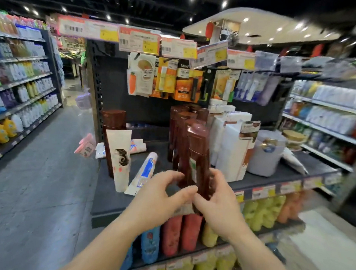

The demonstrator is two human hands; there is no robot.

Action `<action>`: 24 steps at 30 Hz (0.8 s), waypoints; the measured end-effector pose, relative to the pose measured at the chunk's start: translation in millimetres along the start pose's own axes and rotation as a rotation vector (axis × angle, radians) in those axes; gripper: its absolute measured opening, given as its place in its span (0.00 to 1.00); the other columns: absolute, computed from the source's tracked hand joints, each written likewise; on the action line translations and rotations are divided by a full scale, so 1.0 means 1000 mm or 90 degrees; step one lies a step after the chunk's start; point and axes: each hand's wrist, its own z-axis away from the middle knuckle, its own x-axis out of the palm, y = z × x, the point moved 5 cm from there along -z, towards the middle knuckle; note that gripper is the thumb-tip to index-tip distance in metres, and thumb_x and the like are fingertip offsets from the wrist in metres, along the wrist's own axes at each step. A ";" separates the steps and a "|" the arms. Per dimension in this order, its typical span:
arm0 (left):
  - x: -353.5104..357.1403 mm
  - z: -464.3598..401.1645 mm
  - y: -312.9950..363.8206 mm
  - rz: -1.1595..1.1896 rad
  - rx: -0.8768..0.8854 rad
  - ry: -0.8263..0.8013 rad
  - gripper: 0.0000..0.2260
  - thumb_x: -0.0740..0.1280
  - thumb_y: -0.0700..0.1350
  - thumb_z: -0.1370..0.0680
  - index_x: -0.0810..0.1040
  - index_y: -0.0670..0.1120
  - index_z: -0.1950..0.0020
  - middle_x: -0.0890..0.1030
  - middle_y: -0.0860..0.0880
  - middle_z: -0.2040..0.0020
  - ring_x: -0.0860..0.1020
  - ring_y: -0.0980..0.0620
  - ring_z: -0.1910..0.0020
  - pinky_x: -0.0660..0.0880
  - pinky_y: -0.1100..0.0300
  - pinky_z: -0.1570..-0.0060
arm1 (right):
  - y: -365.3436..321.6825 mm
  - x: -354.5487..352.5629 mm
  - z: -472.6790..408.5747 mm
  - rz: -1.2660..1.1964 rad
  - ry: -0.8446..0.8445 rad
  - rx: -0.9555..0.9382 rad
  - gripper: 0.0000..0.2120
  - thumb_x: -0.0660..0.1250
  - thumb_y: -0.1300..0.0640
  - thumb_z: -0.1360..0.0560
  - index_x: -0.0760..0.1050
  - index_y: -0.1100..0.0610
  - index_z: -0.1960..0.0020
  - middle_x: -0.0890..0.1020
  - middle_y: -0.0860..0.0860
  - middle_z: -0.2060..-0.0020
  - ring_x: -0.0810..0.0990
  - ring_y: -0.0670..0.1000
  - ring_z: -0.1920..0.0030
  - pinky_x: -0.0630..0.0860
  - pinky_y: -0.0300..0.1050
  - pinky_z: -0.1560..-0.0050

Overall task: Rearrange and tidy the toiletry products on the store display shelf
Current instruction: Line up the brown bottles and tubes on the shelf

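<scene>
A tall dark-brown bottle (198, 156) stands upright at the front of the dark display shelf (112, 195). My right hand (221, 201) grips its lower part, fingers curled round it. My left hand (161, 198) is beside the bottle's left, fingers bent; its thumb and fingertips meet near the bottle's base, and contact is unclear. Behind it stands a row of like brown bottles (183, 127). A cream tube (120, 158) stands upright at the left, with a brown bottle (113, 129) behind it. A white and blue tube (144, 172) lies flat between them.
White boxes (232, 146) and a grey tub (264, 154) stand to the right on the shelf. Carded items (182, 81) hang from hooks above. Coloured pouches (180, 232) fill the shelf below. An aisle floor (36, 185) and stocked shelves (21, 81) lie to the left.
</scene>
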 end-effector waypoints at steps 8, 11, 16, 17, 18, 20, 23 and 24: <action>0.026 -0.023 0.002 -0.144 -0.017 0.081 0.12 0.66 0.61 0.27 0.76 0.60 0.45 0.72 0.70 0.50 0.73 0.64 0.68 0.69 0.69 0.61 | 0.046 -0.058 -0.053 -0.101 -0.012 0.083 0.19 0.71 0.55 0.26 0.72 0.39 0.40 0.81 0.38 0.46 0.79 0.41 0.44 0.76 0.45 0.42; 0.028 -0.030 -0.003 -0.163 -0.031 0.118 0.10 0.69 0.59 0.28 0.76 0.61 0.48 0.74 0.69 0.51 0.73 0.65 0.67 0.68 0.69 0.61 | 0.051 -0.053 -0.074 -0.102 -0.055 0.051 0.20 0.69 0.56 0.24 0.70 0.37 0.39 0.79 0.34 0.43 0.77 0.37 0.42 0.74 0.35 0.44; 0.029 -0.035 -0.024 -0.216 -0.087 0.134 0.11 0.70 0.58 0.27 0.76 0.59 0.46 0.73 0.67 0.52 0.74 0.60 0.66 0.68 0.69 0.62 | 0.066 -0.042 -0.101 -0.037 -0.038 0.028 0.20 0.68 0.58 0.24 0.68 0.39 0.40 0.78 0.42 0.41 0.75 0.43 0.39 0.72 0.49 0.35; 0.030 -0.035 -0.027 -0.217 -0.098 0.137 0.11 0.70 0.57 0.27 0.76 0.60 0.47 0.75 0.65 0.54 0.73 0.60 0.68 0.69 0.68 0.65 | 0.069 -0.040 -0.104 -0.022 -0.041 0.022 0.20 0.68 0.58 0.24 0.67 0.39 0.39 0.77 0.43 0.41 0.75 0.44 0.39 0.71 0.50 0.34; 0.031 -0.035 -0.030 -0.217 -0.106 0.139 0.11 0.70 0.57 0.27 0.75 0.60 0.47 0.77 0.62 0.56 0.72 0.60 0.70 0.68 0.67 0.68 | 0.072 -0.039 -0.106 -0.013 -0.048 0.017 0.21 0.68 0.58 0.24 0.66 0.40 0.39 0.77 0.43 0.40 0.75 0.44 0.38 0.71 0.51 0.33; 0.032 -0.035 -0.033 -0.215 -0.110 0.145 0.10 0.71 0.57 0.28 0.74 0.62 0.49 0.78 0.59 0.61 0.72 0.60 0.71 0.68 0.67 0.69 | 0.077 -0.037 -0.109 -0.016 -0.062 0.009 0.22 0.68 0.58 0.24 0.65 0.40 0.37 0.76 0.43 0.39 0.74 0.44 0.37 0.70 0.51 0.32; 0.033 -0.039 -0.032 -0.221 -0.101 0.164 0.10 0.72 0.56 0.28 0.71 0.65 0.52 0.77 0.65 0.53 0.73 0.62 0.66 0.68 0.69 0.63 | 0.083 -0.038 -0.112 -0.033 -0.084 0.026 0.21 0.68 0.57 0.24 0.65 0.41 0.36 0.76 0.42 0.39 0.74 0.41 0.38 0.71 0.49 0.33; 0.033 -0.040 -0.032 -0.224 -0.101 0.169 0.11 0.72 0.55 0.28 0.71 0.65 0.53 0.77 0.66 0.53 0.73 0.63 0.65 0.67 0.69 0.63 | 0.085 -0.038 -0.113 -0.037 -0.089 0.035 0.21 0.68 0.57 0.24 0.66 0.43 0.35 0.76 0.42 0.39 0.74 0.41 0.38 0.71 0.49 0.33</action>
